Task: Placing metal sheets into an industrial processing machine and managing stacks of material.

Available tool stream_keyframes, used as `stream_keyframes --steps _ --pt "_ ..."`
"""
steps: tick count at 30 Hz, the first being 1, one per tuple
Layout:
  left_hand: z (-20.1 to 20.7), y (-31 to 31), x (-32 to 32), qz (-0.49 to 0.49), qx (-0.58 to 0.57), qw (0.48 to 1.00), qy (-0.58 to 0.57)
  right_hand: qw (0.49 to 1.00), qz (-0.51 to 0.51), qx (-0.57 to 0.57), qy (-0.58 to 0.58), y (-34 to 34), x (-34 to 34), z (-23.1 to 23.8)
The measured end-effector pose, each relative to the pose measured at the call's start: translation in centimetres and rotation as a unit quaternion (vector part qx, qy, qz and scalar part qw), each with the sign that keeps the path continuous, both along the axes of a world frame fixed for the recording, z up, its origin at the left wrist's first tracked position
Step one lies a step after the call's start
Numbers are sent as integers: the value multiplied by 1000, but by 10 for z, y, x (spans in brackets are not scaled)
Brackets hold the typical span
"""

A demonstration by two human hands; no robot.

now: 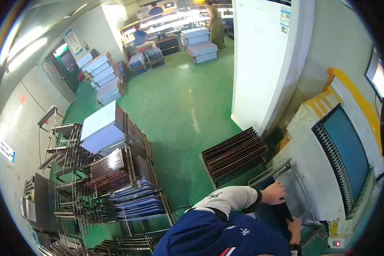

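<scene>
My left hand (274, 194) is closed over the upper edge of a dark flat panel (282, 211) at the lower right. Lower down, my right hand (293, 228) grips the same panel's side, its fingers partly hidden. The panel stands tilted beside a metal wire rack (301, 187), and my body covers its lower part. Right of my hands stands a white machine (313, 158) with a blue belt (345, 145) edged by a row of dark teeth.
A slotted rack of dark panels (234, 155) sits on the green floor ahead of me. Metal racks (138, 205) with blue panels crowd the left, beside stacked blue-grey boxes (102, 130). A white cabinet (260, 59) rises ahead. Other people (216, 23) are at the far lit benches.
</scene>
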State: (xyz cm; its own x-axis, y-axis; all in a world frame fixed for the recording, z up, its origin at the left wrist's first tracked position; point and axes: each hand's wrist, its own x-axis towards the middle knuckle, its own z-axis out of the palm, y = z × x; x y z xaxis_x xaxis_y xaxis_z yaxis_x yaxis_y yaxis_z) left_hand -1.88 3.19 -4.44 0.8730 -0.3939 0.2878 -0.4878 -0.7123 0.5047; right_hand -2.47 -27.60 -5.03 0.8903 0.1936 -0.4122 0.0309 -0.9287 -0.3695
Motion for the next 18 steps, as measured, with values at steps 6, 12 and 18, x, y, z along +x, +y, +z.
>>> stream_keyframes --steps 6,12,18 --pt "-6 -1 2 -1 -6 1000 -15 998 17 -43 -33 -2 1 -5" --pt "0 0 -1 2 -3 1000 -10 999 15 -50 -16 -3 3 -9" --pt "-3 1 -1 7 -2 1000 -26 1000 7 -17 11 6 -3 11"
